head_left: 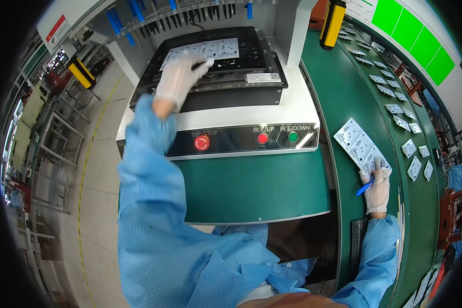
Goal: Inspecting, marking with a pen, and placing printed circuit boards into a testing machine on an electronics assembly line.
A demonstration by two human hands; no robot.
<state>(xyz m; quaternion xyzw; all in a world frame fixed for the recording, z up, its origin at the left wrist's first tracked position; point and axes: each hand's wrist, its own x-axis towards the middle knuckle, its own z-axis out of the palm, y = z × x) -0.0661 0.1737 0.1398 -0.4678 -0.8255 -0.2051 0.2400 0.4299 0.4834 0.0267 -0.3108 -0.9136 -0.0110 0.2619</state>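
Reaching over the black rectangular fixture (205, 101) of a white press machine (231, 115), the white-gloved left hand (184, 76) curls its fingers at a white printed circuit panel (225, 49) lying there; whether they grip it, I cannot tell. The white-gloved right hand (377, 189) pinches a second white rectangular circuit panel (358, 142) and a slim blue pen (363, 189) over the green table (339, 87).
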